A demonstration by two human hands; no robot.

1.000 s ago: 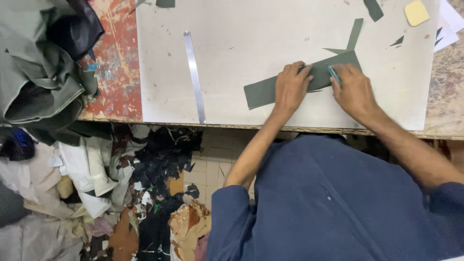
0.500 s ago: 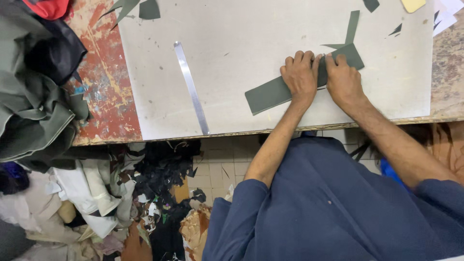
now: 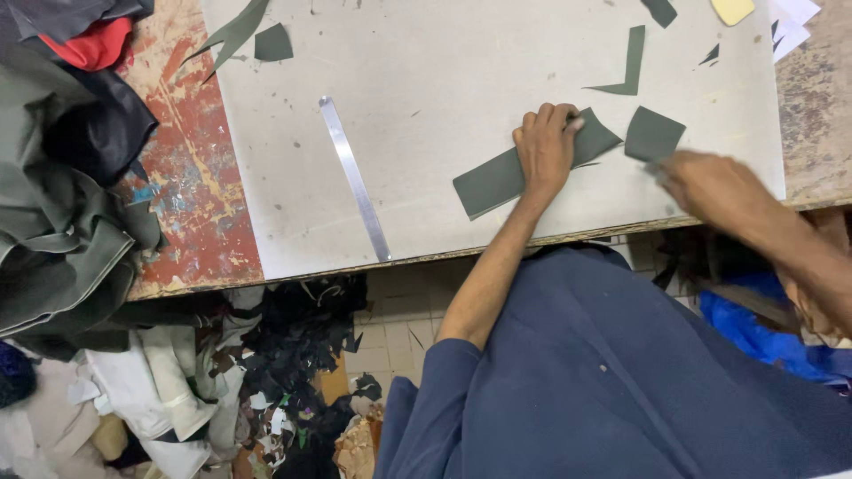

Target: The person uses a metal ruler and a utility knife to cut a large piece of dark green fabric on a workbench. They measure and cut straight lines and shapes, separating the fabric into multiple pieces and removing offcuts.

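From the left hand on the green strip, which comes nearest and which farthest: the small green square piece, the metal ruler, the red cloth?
1. Small green square piece, just right of the left hand.
2. Metal ruler, lying to its left.
3. Red cloth, far top-left corner.

The strip (image 3: 497, 177) under the left hand (image 3: 546, 146) is dark green, like the cut square (image 3: 654, 133) near the board's (image 3: 444, 71) right edge. The board is pale grey; the bench (image 3: 191, 204) shows red, worn paint; the ruler (image 3: 355, 177) is silver.
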